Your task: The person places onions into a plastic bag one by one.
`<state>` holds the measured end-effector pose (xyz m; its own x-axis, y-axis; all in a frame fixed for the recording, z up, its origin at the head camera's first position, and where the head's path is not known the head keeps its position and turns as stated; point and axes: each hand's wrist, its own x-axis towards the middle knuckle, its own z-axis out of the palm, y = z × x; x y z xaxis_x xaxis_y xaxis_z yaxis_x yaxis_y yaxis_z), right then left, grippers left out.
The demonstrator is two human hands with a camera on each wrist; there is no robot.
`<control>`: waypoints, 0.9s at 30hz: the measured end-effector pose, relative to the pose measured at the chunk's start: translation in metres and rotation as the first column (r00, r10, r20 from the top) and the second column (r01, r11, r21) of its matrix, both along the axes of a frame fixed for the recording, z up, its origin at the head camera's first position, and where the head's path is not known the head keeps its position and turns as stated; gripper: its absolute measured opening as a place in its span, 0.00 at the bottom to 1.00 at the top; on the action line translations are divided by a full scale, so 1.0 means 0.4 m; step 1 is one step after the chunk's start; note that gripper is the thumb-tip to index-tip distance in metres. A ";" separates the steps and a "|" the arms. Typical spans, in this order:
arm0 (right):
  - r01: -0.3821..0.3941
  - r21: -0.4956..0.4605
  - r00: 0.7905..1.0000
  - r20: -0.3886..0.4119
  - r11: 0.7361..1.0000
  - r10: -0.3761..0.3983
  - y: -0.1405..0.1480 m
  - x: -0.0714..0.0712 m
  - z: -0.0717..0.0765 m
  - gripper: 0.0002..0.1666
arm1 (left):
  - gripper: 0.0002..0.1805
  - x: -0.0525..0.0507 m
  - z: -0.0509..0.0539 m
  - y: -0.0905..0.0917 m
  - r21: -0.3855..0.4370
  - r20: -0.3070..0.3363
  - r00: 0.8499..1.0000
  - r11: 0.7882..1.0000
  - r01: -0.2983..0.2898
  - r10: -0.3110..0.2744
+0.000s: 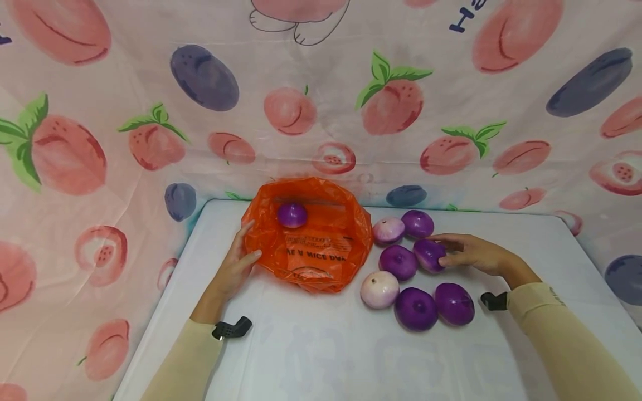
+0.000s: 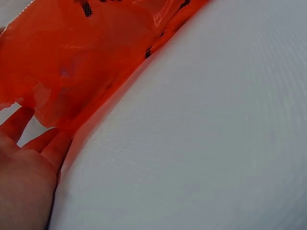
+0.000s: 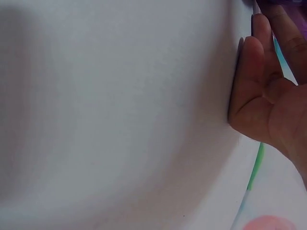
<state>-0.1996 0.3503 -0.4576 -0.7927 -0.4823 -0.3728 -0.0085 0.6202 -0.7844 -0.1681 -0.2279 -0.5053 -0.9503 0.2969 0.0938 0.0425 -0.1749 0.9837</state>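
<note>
An orange plastic bag lies with its mouth spread toward the camera, and one purple onion is inside it. The left hand is at the bag's left rim, thumb and fingers against the plastic; the left wrist view shows the same hand under the orange film. The right hand grips a purple onion between thumb and fingers, within the group right of the bag. In the right wrist view the right hand shows at the right edge, with a bit of purple above it.
Around the gripped onion are several others: a pinkish one, a pale one, and purple ones and more nearer the front. The white table meets a fruit-print cloth behind.
</note>
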 end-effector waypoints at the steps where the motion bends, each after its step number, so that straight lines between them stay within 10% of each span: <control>1: 0.001 -0.009 1.000 0.010 1.000 -0.001 0.000 -0.001 0.000 0.40 | 0.42 -0.001 -0.001 0.000 0.002 -0.001 1.000 1.000 0.002 -0.002; 15: -0.007 -0.025 1.000 0.015 1.000 0.007 0.005 -0.005 -0.003 0.40 | 0.41 -0.003 0.002 0.000 0.003 -0.007 1.000 1.000 0.017 -0.017; 27: 0.001 -0.082 0.990 -0.140 0.997 -0.013 -0.010 0.009 0.051 0.35 | 0.41 -0.003 0.000 0.001 0.011 -0.011 1.000 1.000 0.012 -0.012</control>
<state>-0.1959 0.3464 -0.4373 -0.8379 -0.5008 -0.2172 -0.1180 0.5546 -0.8237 -0.1695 -0.2273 -0.5052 -0.9455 0.3072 0.1081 0.0515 -0.1868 0.9810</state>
